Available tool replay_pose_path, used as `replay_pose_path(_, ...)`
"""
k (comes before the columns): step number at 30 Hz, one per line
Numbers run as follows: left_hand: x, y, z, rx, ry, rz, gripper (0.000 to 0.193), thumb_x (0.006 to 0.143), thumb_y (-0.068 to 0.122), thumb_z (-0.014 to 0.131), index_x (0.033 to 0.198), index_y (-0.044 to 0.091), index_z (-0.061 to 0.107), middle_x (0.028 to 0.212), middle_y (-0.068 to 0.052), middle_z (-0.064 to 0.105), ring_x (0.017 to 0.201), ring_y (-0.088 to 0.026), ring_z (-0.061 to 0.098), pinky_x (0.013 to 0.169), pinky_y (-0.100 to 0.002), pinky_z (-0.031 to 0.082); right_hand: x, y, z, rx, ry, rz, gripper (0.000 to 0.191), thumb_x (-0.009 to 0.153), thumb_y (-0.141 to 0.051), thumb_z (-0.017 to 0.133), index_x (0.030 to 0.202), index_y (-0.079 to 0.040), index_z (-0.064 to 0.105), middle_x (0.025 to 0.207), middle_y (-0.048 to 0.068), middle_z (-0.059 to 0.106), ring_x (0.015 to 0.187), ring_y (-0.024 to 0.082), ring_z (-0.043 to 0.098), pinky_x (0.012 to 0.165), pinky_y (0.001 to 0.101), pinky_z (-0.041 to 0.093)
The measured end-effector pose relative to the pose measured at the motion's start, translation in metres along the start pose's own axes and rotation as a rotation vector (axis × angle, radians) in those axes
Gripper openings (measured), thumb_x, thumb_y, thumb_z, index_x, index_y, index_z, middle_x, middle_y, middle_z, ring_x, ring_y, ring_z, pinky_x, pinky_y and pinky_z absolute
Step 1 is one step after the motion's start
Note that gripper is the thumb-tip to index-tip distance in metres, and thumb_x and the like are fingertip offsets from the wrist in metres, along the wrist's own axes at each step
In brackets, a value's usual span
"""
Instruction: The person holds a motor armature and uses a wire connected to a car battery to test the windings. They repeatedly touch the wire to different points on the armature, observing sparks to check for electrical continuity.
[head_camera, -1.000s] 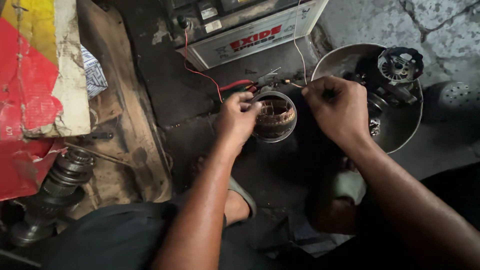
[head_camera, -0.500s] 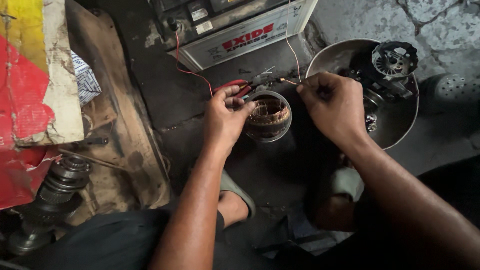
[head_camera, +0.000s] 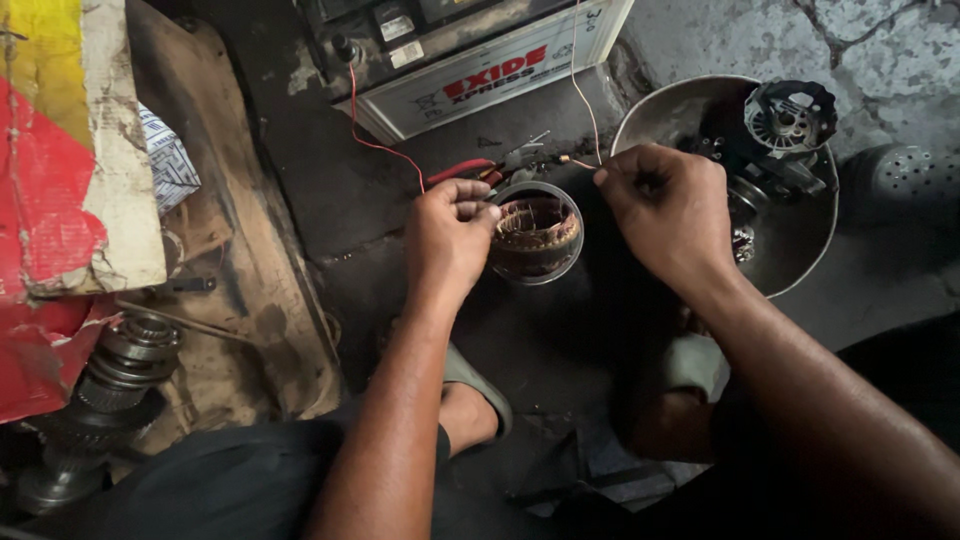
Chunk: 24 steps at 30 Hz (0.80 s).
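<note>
A round metal stator ring with copper windings (head_camera: 535, 233) sits on the dark greasy floor in front of me. My left hand (head_camera: 450, 230) rests against its left rim, fingers curled, pinching the end of a thin red wire (head_camera: 372, 140). My right hand (head_camera: 668, 205) hovers just right of the ring, fingers closed on the tip of a thin pale wire (head_camera: 580, 90). Both wires run up to a car battery (head_camera: 470, 50) at the top. Pliers with red handles (head_camera: 490, 165) lie just behind the ring.
A metal bowl (head_camera: 800, 250) at the right holds dark motor parts, including a finned end housing (head_camera: 790, 115). A worn wooden board (head_camera: 230, 260) lies at the left, with a gear shaft (head_camera: 110, 380) and red-and-yellow cardboard (head_camera: 50, 200). My sandalled feet are below the ring.
The view has shifted slightly. My hands stay at the stator ring; the left hand has settled closer against its rim and the right hand holds the pale wire a little higher.
</note>
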<state>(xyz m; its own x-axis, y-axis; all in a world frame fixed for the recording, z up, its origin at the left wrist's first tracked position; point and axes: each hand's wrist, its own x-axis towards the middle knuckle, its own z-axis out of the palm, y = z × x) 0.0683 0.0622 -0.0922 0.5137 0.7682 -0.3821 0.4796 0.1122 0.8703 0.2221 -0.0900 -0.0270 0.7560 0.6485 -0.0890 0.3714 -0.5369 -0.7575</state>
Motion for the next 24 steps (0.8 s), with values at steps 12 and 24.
replay_pose_path(12, -0.005, 0.013, 0.000, 0.083, 0.091, 0.036, 0.016, 0.088, 0.013, 0.073, 0.097, 0.001, 0.077, 0.085, -0.011, 0.080, 0.074, -0.014, 0.077, 0.068, -0.028, 0.059, 0.002, 0.003, 0.002, 0.014, -0.010, 0.004, 0.016, 0.092, -0.015, 0.077, 0.100, 0.000, 0.076, 0.081, 0.012, 0.075, 0.071, 0.012, 0.069, 0.067, 0.0291, 0.054)
replay_pose_path(24, -0.006, 0.018, -0.004, 0.057, 0.054, 0.037, 0.017, 0.082, 0.011, 0.073, 0.095, 0.001, 0.078, 0.081, -0.011, 0.081, 0.072, -0.014, 0.078, 0.067, -0.028, 0.059, 0.001, 0.004, 0.006, 0.041, -0.018, -0.033, 0.017, 0.091, -0.015, 0.077, 0.099, 0.000, 0.076, 0.080, 0.011, 0.075, 0.069, 0.012, 0.070, 0.065, 0.0282, 0.054)
